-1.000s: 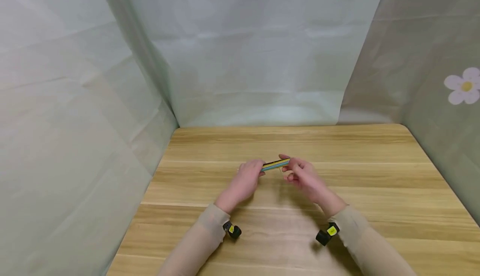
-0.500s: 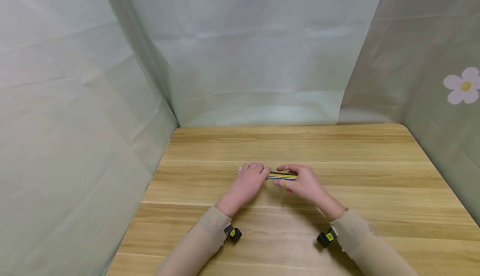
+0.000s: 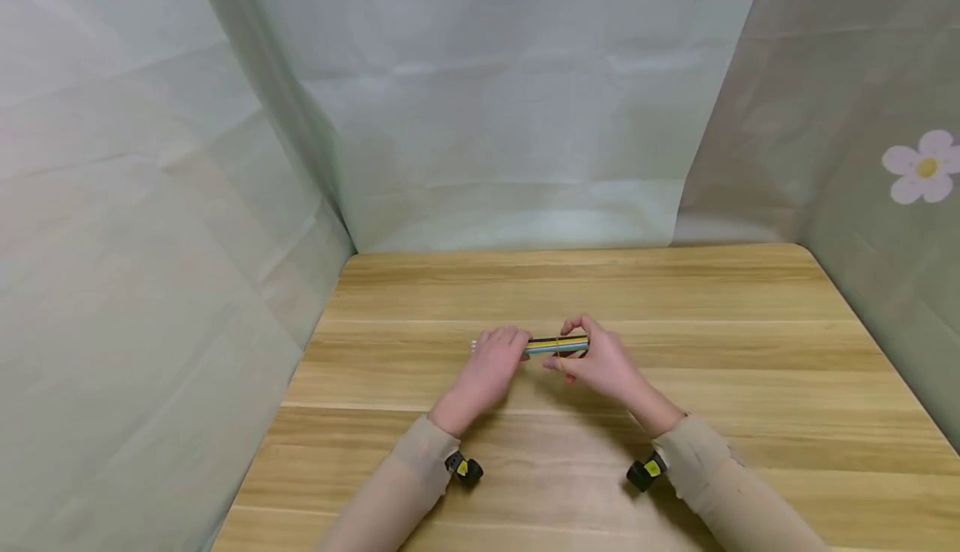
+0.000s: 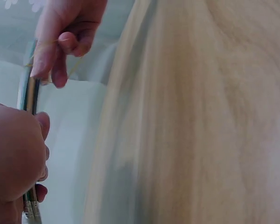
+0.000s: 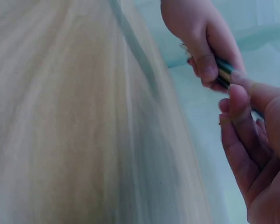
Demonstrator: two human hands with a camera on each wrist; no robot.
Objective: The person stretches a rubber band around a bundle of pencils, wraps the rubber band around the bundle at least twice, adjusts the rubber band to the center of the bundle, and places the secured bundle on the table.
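My left hand grips a bundle of pencils near its left end, where white tips stick out past the fingers. Black, yellow and blue barrels show between the two hands. In the left wrist view, silvery ferrules emerge below that hand. A thin yellow rubber band circles the bundle toward its right end. My right hand has its curled fingers and thumb hooked in the band, which stretches off the pencils in the left wrist view. The palm hides the bundle's far right end in the right wrist view.
Both hands are held over a wood-grain table. Pale cloth hangs behind it and at both sides, with a white flower printed on the right side. Each wrist carries a small black camera.
The pencil bundle tipped level and dropped a little nearer, then rose slightly. My right hand has shifted from the bundle's right end to hooking the rubber band, its fingers now spread wider around the pencils.
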